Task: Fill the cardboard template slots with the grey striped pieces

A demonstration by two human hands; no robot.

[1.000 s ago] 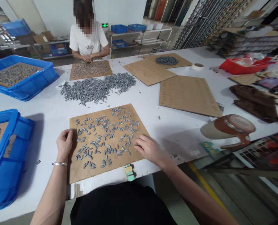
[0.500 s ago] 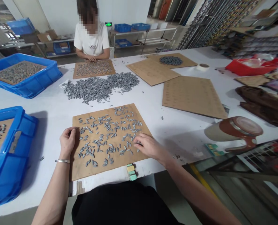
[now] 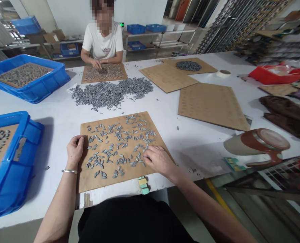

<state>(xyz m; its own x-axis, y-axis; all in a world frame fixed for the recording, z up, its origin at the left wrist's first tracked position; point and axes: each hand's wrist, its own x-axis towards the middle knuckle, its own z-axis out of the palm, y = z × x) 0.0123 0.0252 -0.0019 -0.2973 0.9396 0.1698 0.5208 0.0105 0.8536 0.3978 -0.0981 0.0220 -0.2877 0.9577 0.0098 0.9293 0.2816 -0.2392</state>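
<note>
Dozens of grey pieces (image 3: 118,134) sit on my board (image 3: 92,182), the heap (image 3: 106,94) beyond not yet; left hand (image 3: 75,149) at its left edge, right hand (image 3: 160,161) over its right side, can't tell if either's gripping.

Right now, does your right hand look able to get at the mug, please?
Probably yes: nothing tall stands between the right hand and the mug, whose handle is on the near side.
</note>
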